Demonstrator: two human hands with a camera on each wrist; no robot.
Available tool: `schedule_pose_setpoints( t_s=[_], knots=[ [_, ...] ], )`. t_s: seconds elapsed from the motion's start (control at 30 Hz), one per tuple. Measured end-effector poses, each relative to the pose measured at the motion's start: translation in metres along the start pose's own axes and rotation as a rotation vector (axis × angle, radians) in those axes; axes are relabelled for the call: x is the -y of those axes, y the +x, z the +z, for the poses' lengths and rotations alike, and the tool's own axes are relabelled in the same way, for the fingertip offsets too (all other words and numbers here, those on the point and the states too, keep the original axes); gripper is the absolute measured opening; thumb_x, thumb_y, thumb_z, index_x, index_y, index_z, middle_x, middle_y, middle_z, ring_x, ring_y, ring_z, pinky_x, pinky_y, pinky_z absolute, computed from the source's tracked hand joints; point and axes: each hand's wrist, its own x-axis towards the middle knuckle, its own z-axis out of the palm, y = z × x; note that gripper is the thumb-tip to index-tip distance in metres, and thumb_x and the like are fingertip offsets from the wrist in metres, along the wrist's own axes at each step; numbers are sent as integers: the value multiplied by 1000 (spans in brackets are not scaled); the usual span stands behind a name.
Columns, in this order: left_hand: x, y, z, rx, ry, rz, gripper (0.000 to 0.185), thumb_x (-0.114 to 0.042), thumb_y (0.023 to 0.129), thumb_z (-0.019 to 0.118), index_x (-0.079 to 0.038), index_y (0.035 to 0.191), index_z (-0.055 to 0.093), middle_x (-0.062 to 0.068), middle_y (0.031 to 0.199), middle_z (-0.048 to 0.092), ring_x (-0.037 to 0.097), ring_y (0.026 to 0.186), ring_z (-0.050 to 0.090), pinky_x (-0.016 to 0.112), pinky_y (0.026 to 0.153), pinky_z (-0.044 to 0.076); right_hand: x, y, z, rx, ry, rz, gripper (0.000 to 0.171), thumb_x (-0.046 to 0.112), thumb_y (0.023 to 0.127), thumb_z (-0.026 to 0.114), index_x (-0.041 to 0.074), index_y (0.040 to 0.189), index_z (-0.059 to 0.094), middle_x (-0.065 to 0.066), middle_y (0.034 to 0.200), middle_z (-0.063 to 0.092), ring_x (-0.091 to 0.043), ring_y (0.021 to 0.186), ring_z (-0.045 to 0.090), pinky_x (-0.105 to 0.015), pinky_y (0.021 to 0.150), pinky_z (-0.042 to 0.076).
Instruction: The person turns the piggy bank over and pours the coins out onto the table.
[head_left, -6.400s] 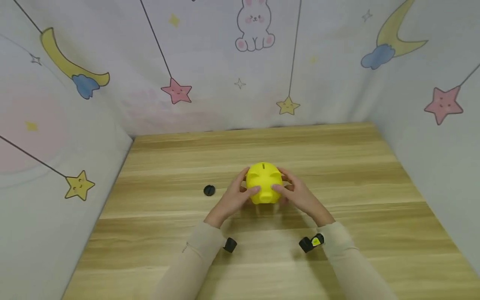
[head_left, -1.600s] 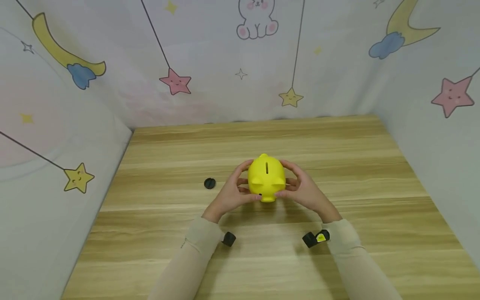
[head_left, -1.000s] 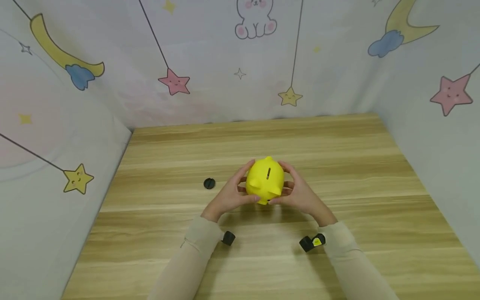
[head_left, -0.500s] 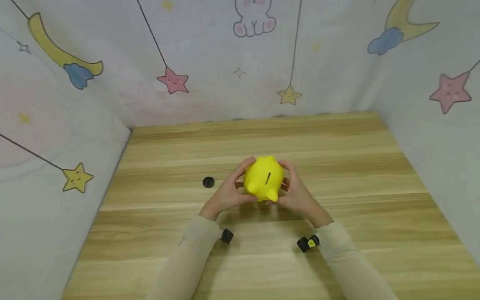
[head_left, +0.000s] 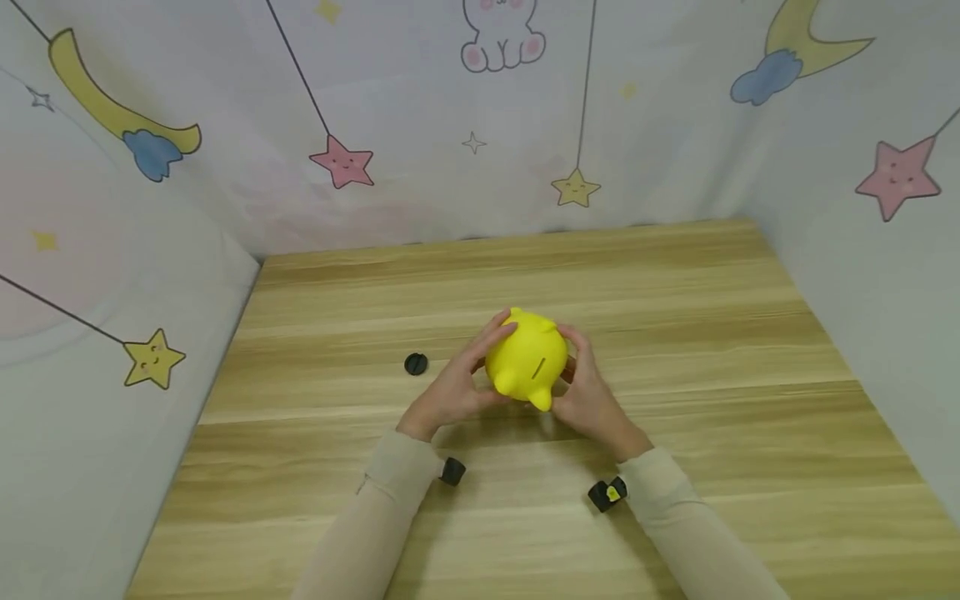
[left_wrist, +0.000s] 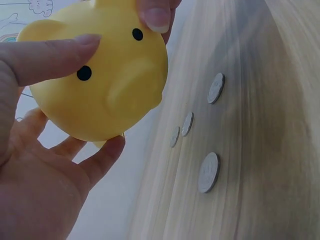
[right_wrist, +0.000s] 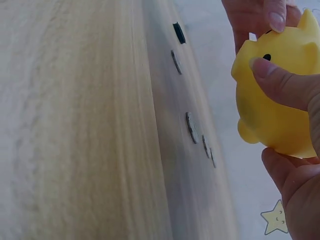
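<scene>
Both hands hold a yellow piggy bank (head_left: 527, 357) above the table, tilted, with its coin slot toward the lower right in the head view. My left hand (head_left: 453, 392) grips one side; in the left wrist view its thumb lies on the face near a black eye, and its other fingers support the body. My right hand (head_left: 594, 400) grips the opposite side, its thumb (right_wrist: 280, 85) by an eye in the right wrist view. Several silver coins (left_wrist: 209, 172) lie on the table below, hidden from the head view by the bank and hands.
A round black plug (head_left: 416, 363) lies on the wooden table (head_left: 337, 292), left of my left hand. Pale curtains (head_left: 420, 92) printed with stars, moons and a rabbit stand along the back and both sides. A black wrist camera sits at each cuff.
The piggy bank has turned between the hands: its snout faced me earlier, then its top and slot showed, and now it is twisted sideways. My left fingers have shifted further over its top.
</scene>
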Motion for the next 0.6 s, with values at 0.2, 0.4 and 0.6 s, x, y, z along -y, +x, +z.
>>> schedule_pose_setpoints(
  t_s=[0.2,0.4,0.6],
  knots=[
    [6,-2,1,-24,-46,-50,97,5,78,82,-21,156,31,-2,165,14,25,146,24,55,103,41,2,0,-4,35,69,107,109,-8,73,84,16,154,14,-13,156,22,-41,131,46,-48,102,43],
    [6,-1,6,-111,-165,-354,80,-34,91,74,-26,156,28,4,146,38,28,110,56,45,85,55,9,7,-18,85,158,305,77,12,94,70,8,155,23,-20,148,40,-37,113,56,-46,86,53],
    [2,4,14,-127,-201,-595,79,-75,93,35,-9,133,53,18,92,60,27,66,62,45,64,58,20,21,-16,103,-43,610,76,68,99,29,0,108,63,-17,82,62,-30,65,61,-40,57,55]
  ],
)
